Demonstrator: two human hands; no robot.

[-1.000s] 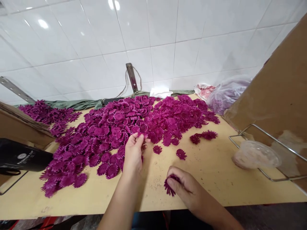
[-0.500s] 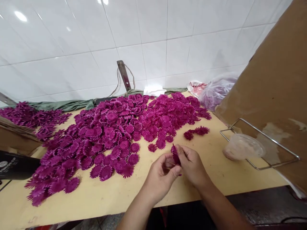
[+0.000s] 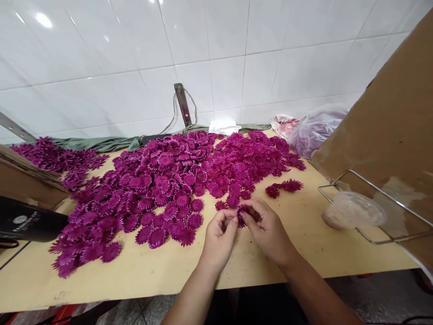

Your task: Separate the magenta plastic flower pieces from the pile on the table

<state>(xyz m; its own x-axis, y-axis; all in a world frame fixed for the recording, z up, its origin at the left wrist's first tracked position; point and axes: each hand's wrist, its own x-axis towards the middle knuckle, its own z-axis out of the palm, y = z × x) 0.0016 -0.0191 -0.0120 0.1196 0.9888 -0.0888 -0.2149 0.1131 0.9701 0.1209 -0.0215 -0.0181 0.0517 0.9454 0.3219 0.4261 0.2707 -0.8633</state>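
Observation:
Between my two hands, above the front part of the yellowish table (image 3: 142,277), is a purple artificial flower piece (image 3: 241,215) with a toothed edge. My left hand (image 3: 219,237) pinches its left side between thumb and fingers. On the opposite side my right hand (image 3: 267,230) grips it, thumb in front and fingers curled behind. My fingers hide much of the piece. Just beyond my hands lies a large heap of similar purple flower pieces (image 3: 165,176), round and frilled. Two darker loose flower pieces (image 3: 284,187) lie to the right of the heap.
At right, a clear plastic tub (image 3: 355,210) tilts on a metal wire frame (image 3: 389,196) beside a cardboard sheet (image 3: 382,122). A plastic bag (image 3: 316,131) sits at the back. At left are star-shaped purple pieces (image 3: 67,158) and a black cylinder (image 3: 32,221).
My hands have turned the flower piece and brought it slightly left, with fingertips now meeting on both sides of it. The camera view has shifted a little left, so the surroundings appear further right.

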